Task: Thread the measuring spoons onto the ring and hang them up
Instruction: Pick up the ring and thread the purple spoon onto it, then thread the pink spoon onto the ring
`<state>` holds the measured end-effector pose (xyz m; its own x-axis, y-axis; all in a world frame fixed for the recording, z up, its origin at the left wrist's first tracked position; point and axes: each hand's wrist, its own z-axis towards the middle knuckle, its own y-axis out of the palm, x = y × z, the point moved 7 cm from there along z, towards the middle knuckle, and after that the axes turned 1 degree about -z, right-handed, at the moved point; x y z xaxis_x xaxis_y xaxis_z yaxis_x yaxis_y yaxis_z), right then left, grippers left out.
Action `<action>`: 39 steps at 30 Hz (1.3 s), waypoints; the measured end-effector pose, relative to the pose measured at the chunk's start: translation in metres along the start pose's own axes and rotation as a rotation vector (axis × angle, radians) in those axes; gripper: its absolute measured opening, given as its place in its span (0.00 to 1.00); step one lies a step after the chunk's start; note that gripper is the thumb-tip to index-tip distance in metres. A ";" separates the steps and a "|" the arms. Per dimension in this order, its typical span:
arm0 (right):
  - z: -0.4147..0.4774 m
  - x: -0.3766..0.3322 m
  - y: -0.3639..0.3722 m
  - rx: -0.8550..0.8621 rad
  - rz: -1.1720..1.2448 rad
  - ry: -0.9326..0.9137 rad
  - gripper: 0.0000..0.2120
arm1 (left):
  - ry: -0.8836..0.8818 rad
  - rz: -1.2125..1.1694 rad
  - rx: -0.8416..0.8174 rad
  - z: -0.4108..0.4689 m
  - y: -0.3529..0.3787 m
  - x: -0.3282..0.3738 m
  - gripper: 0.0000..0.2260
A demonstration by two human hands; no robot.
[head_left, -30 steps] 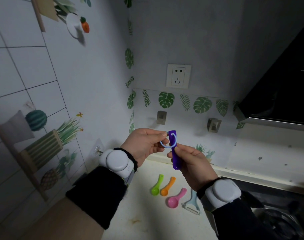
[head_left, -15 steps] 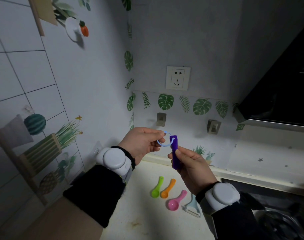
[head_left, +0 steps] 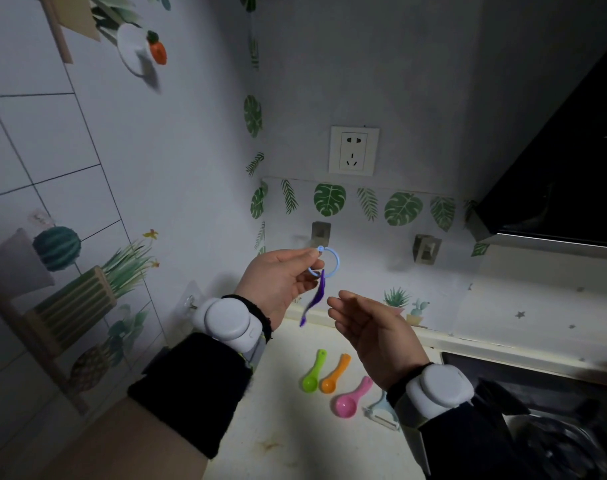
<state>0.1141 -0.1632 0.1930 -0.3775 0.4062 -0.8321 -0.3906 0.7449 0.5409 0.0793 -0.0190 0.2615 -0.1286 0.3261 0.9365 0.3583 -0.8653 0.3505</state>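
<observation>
My left hand point(head_left: 278, 278) pinches a light blue ring point(head_left: 335, 259) at chest height in front of the wall. A purple measuring spoon point(head_left: 314, 299) dangles from the ring, blurred and swinging. Just below and to the right, my right hand point(head_left: 371, 330) is open with spread fingers and holds nothing. On the counter lie a green spoon point(head_left: 312, 374), an orange spoon point(head_left: 333, 375) and a pink spoon point(head_left: 350, 400), side by side. Two metal wall hooks sit behind: one point(head_left: 320, 233) just above the ring, the other point(head_left: 425, 249) farther right.
A pale blue peeler point(head_left: 383, 412) lies beside the pink spoon. A wall socket point(head_left: 353, 150) is above the hooks. A black range hood point(head_left: 565, 174) overhangs the stove point(head_left: 554, 427) at right. A clear hook point(head_left: 191, 301) and a carrot-shaped hook point(head_left: 143, 50) are on the left wall.
My right hand has let go of the purple spoon and opened. The spoon now hangs from the ring in my left hand, which has risen slightly.
</observation>
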 end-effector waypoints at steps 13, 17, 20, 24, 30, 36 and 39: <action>0.018 0.028 -0.030 0.088 0.065 0.109 0.12 | -0.008 -0.013 0.050 0.013 -0.012 -0.026 0.06; 0.025 0.039 -0.041 0.126 0.069 0.131 0.12 | -0.028 0.003 0.076 0.021 -0.018 -0.040 0.06; 0.031 0.048 -0.050 0.153 0.075 0.151 0.11 | -0.046 -0.004 0.076 0.026 -0.021 -0.051 0.06; 0.039 0.057 -0.060 0.178 0.076 0.175 0.11 | -0.071 0.005 0.070 0.034 -0.024 -0.066 0.05; 0.048 0.067 -0.073 0.200 0.069 0.186 0.11 | -0.083 0.020 0.033 0.043 -0.023 -0.083 0.05; 0.055 0.085 -0.097 0.279 0.045 0.219 0.10 | -0.140 0.028 0.035 0.050 -0.028 -0.107 0.05; 0.056 0.092 -0.108 0.330 0.022 0.234 0.09 | -0.154 0.008 0.030 0.050 -0.028 -0.113 0.05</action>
<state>0.1690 -0.1763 0.0516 -0.5789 0.3209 -0.7496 -0.1037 0.8828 0.4581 0.1304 -0.0125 0.1454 0.0172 0.3757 0.9266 0.3869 -0.8570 0.3403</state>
